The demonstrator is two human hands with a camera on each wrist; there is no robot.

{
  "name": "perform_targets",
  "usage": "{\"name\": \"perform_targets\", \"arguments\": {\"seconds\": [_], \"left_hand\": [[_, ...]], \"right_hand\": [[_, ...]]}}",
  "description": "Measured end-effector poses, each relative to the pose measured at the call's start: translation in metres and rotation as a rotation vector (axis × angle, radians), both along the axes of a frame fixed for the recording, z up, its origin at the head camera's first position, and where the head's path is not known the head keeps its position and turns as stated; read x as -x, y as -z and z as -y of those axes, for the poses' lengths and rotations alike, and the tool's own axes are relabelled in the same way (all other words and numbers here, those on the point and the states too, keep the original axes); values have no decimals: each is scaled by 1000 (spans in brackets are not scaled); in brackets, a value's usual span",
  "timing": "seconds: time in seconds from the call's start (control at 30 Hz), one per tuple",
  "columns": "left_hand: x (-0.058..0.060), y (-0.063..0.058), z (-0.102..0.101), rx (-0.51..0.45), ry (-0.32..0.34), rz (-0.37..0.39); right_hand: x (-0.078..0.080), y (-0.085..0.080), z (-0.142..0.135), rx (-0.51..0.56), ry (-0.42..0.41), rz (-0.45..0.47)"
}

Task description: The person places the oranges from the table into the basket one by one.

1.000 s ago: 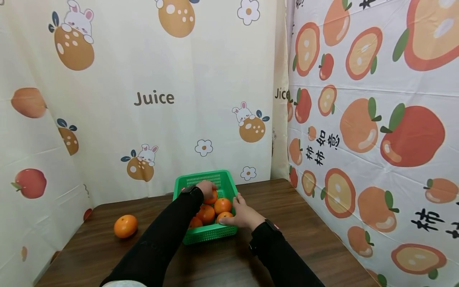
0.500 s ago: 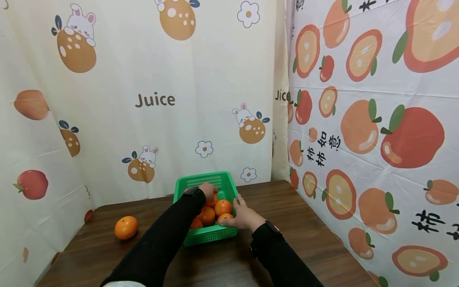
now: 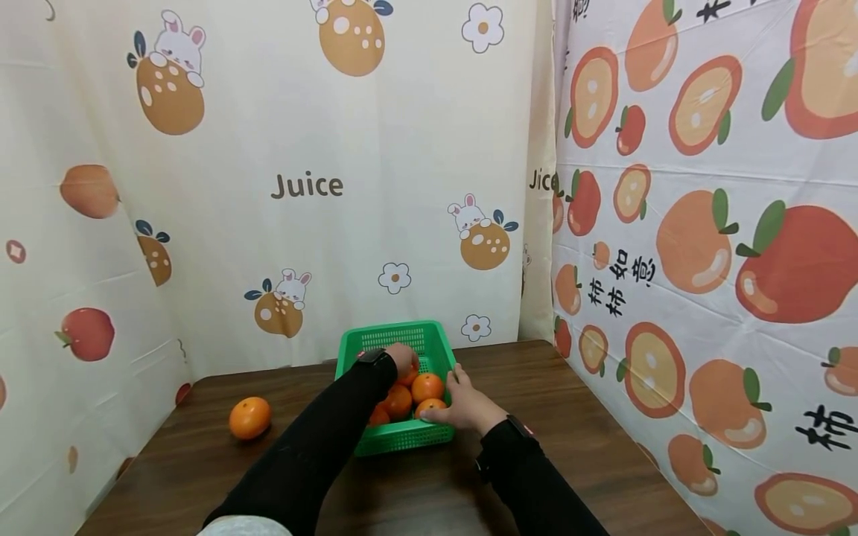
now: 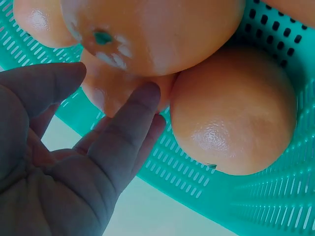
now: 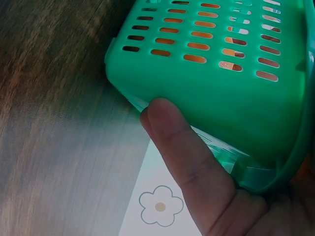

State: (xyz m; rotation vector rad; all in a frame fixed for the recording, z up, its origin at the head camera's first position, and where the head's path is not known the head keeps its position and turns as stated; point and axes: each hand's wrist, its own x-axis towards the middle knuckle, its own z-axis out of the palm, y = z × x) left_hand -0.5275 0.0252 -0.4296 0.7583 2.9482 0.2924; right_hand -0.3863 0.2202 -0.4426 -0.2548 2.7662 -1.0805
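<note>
A green plastic basket (image 3: 405, 429) with slotted walls holds several oranges (image 3: 427, 388). My left hand (image 3: 402, 359) reaches down into it, over an orange partly covered by the hand. In the left wrist view a large orange (image 4: 172, 34) sits above others, and the left thumb and fingers (image 4: 123, 135) are spread apart, one fingertip overlapping its lower edge. My right hand (image 3: 469, 408) holds the basket's near right corner, thumb over the rim. The right wrist view shows a straight finger (image 5: 179, 152) along the outer wall; the right thumb is hidden there.
A single orange (image 3: 250, 418) lies on the dark wooden table (image 3: 429, 491), left of the basket. Behind the table hangs a cream curtain (image 3: 415, 186) with printed rabbits and fruit. A white fruit-print cloth (image 3: 710, 171) hangs along the right side.
The head view has turned slightly left, so the whole scene sits further right. Both hands and the oranges keep nearly the same places relative to the basket.
</note>
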Motion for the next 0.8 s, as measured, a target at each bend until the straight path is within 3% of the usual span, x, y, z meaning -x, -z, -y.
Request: {"name": "perform_targets", "arguments": {"seconds": [0.27, 0.53, 0.67, 0.8], "left_hand": [[-1, 0, 0, 30, 40, -6], [-15, -13, 8, 93, 43, 33], [-21, -25, 15, 91, 20, 82], [-23, -35, 22, 16, -35, 177]], "right_hand": [[1, 0, 0, 12, 2, 4], [1, 3, 2, -29, -6, -6], [-2, 2, 1, -30, -9, -19], [-1, 1, -1, -28, -8, -25]]}}
